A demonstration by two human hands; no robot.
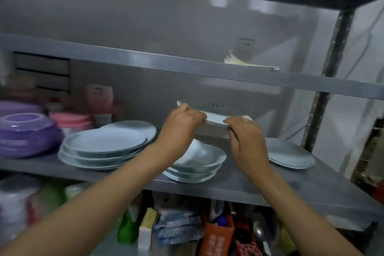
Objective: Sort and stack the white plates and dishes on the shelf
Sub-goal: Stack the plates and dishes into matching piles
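Both hands hold a white dish (pixel 215 119) up in the air above the middle shelf (pixel 270 190). My left hand (pixel 182 125) grips its left rim and my right hand (pixel 246 138) grips its right rim. Under the raised dish sits a stack of white bowls (pixel 199 164) near the shelf's front edge. A stack of large white plates (pixel 104 147) stands to the left, with another plate (pixel 137 128) behind it. A low stack of white plates (pixel 291 155) lies to the right.
Purple plastic bowls (pixel 25 133) and a pink-lidded container (pixel 71 120) crowd the shelf's left end, with bottles (pixel 99 104) behind. The upper shelf (pixel 187 66) holds folded papers (pixel 247 61). Boxes, packets and a ladle (pixel 259 233) fill the level below. A dark metal post (pixel 324 102) stands right.
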